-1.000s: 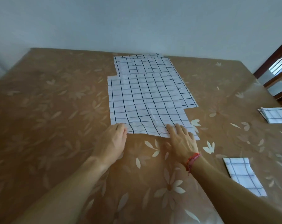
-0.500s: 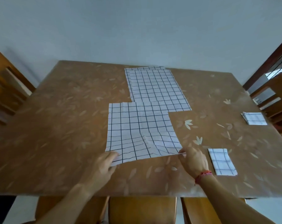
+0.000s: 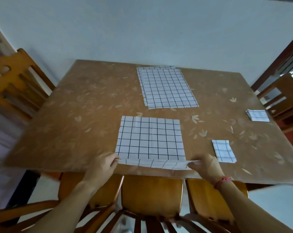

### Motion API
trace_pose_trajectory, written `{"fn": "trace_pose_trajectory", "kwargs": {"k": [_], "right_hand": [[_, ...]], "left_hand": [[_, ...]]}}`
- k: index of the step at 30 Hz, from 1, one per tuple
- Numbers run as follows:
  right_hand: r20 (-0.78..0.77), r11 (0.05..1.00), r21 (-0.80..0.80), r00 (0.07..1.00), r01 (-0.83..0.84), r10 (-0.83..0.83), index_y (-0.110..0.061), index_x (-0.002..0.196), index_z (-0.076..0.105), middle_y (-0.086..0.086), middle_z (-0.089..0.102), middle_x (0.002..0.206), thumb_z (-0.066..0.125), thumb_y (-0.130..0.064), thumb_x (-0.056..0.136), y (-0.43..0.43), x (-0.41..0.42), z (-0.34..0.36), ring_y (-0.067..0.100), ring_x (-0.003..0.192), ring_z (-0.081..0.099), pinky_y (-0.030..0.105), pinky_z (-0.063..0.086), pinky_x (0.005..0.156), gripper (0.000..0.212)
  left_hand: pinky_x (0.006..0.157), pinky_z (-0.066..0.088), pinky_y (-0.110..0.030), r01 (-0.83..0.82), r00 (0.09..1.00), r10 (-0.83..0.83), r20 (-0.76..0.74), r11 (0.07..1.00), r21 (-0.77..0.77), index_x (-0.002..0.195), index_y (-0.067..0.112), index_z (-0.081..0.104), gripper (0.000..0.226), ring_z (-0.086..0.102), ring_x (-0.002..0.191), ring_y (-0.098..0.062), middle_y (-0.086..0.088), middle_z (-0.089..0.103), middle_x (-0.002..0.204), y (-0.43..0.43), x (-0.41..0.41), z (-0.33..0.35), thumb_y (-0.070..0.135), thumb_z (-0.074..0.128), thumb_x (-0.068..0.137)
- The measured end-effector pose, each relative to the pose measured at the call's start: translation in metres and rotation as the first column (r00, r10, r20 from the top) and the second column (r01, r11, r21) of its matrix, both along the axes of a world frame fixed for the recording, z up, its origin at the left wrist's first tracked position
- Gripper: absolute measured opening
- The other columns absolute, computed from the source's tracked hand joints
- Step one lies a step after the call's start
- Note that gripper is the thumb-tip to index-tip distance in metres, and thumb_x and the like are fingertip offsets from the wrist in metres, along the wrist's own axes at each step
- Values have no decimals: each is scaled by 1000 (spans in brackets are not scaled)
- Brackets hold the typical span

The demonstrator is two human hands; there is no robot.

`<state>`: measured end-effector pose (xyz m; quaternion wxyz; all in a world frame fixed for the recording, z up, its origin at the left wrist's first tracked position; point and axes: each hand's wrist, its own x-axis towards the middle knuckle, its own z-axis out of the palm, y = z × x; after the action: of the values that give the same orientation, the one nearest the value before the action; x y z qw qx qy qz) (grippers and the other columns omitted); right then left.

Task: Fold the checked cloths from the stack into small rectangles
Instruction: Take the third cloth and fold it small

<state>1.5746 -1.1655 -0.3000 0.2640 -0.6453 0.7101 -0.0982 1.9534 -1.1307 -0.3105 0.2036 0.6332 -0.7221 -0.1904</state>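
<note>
A white checked cloth (image 3: 150, 137) lies flat near the front edge of the brown table (image 3: 85, 105). My left hand (image 3: 102, 165) pinches its near left corner, and my right hand (image 3: 205, 166) pinches its near right corner. The near edge is lifted and turned up between them. Farther back lies the stack of flat checked cloths (image 3: 167, 87), apart from the pulled cloth. One folded small rectangle (image 3: 223, 151) rests just right of my right hand. Another folded cloth (image 3: 257, 115) sits near the table's right edge.
A wooden chair back (image 3: 151, 195) stands right below the table's front edge, between my arms. Another chair (image 3: 14, 81) stands at the left side, and one (image 3: 283, 96) at the right. A pale wall rises behind the table.
Both hands have pulled the top cloth toward me, fully off the stack, down to the table's front edge. They went from pressing flat to pinching its near corners. The camera view has drawn back.
</note>
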Motion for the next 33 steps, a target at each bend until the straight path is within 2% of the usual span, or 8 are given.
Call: {"fn": "trace_pose_trajectory", "kwargs": {"k": [3,6,10,14,20,24,29,33], "right_hand": [[67,1000,5,997,28,-28,-26,83,76,-11,71,82,79,-29,79,2,-2,3,9,81,64,12,41,62,6],[184,995,15,978,100,-101,-32,71,71,-14,72,76,82,-23,77,1,-2,9,7,78,67,15,48,63,15],[241,981,-37,955,189,-175,-30,73,71,-9,73,79,84,-8,72,-11,1,12,9,78,68,14,48,62,26],[266,967,-57,937,249,-226,-27,72,73,-5,71,70,80,-17,78,-34,8,11,12,69,67,12,43,50,14],[277,937,-60,908,344,-315,-13,75,70,-1,67,72,78,-27,80,-83,19,3,18,72,63,21,42,56,17],[268,929,-64,903,365,-336,-11,88,75,3,72,80,76,-25,82,-118,20,-3,19,78,66,24,48,68,15],[232,919,-106,908,380,-349,-14,80,71,-1,69,75,75,-28,81,-161,24,-17,22,80,66,32,54,74,15],[220,916,-67,902,395,-372,-9,80,69,4,69,81,71,-27,84,-177,31,-26,23,82,64,29,50,69,19]], "left_hand": [[66,51,-30,-17,1000,17,9,1000,-13,87,22,67,9,56,78,-6,15,59,80,2,1,4,16,63,92],[61,43,-17,-42,999,43,14,999,-18,87,20,67,12,56,77,-8,13,61,82,1,1,8,7,66,86],[55,34,-8,-86,996,86,9,996,-8,92,20,66,23,54,77,-5,11,61,89,-10,-3,16,1,68,80],[76,38,-14,-76,996,84,43,985,-157,113,13,62,30,52,101,-14,3,58,109,-22,-13,14,11,71,84],[86,44,-19,76,993,-53,107,972,-221,120,15,60,37,48,113,-11,3,53,120,-28,-42,-1,17,72,84],[90,51,-24,252,958,-228,173,958,-134,124,18,59,36,52,119,-13,3,55,127,-27,-61,-33,23,65,89],[106,39,-23,329,928,-314,201,943,-42,126,20,59,35,48,127,-12,4,52,136,-26,-82,-73,28,59,91],[108,38,-29,361,903,-359,237,932,37,132,21,57,41,43,135,-15,2,48,145,-23,-92,-103,33,45,95]]}}
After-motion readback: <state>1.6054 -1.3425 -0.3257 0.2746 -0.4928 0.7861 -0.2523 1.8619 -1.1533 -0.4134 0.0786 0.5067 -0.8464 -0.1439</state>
